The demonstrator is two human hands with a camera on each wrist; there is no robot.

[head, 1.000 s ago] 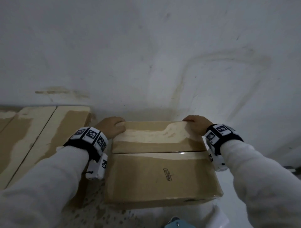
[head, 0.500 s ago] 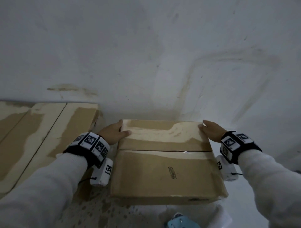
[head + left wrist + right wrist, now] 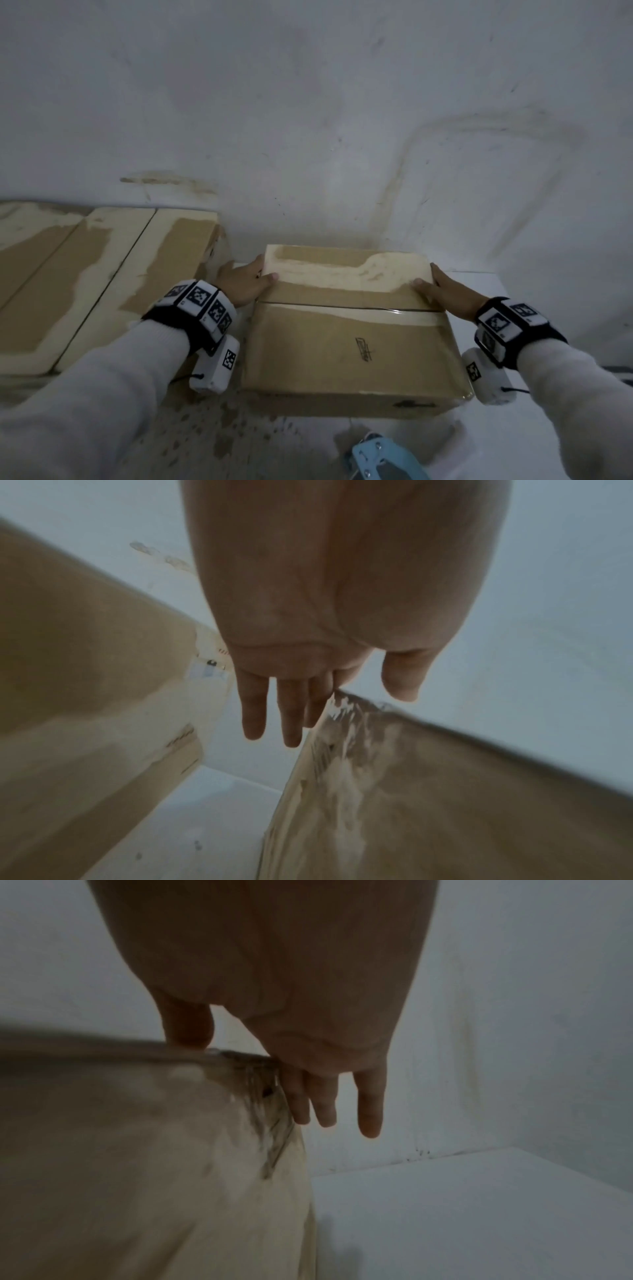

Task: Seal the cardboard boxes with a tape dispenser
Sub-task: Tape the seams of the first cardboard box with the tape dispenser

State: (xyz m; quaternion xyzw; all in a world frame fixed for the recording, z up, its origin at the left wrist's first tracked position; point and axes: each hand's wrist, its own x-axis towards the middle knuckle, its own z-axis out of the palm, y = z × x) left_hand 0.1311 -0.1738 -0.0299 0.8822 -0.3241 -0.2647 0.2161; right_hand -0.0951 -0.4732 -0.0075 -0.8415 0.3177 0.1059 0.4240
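2 hands flank the cardboard box [image 3: 349,329], which sits on the white surface [image 3: 548,428] near the wall [image 3: 308,102]. The left hand [image 3: 245,282] and right hand [image 3: 445,291] lie flat against its far side edges, fingers straight, thumbs on top, gripping nothing. Glossy tape [image 3: 394,310] already runs over the centre seam. I judge the box stiff, light and slick where taped (the bare side walls are the better hold). Only part of the blue tape dispenser [image 3: 383,459] shows, cut off at the bottom edge. More boxes [image 3: 102,281] sit at left.
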